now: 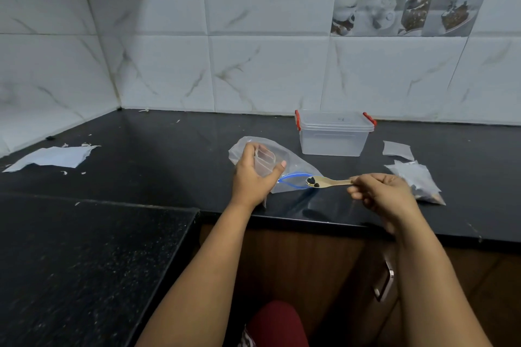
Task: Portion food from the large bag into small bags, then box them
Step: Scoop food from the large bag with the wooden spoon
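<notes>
A large clear zip bag point(296, 169) with a blue seal lies on the black counter point(158, 155), its mouth facing right. My left hand point(255, 175) grips a small clear bag point(265, 162) held open above the large bag. My right hand point(380, 194) pinches the handle of a wooden spoon point(328, 182). The spoon's bowl carries a few dark food pieces and sits at the large bag's blue mouth. A clear plastic box point(334, 134) with red clips and its lid on stands behind them.
Small filled bags point(417, 180) lie on the counter to the right, with an empty small bag point(397, 149) behind them. A torn white sheet point(53, 156) lies far left. A lower dark counter point(84, 262) fills the near left. A cabinet handle point(384, 282) shows below.
</notes>
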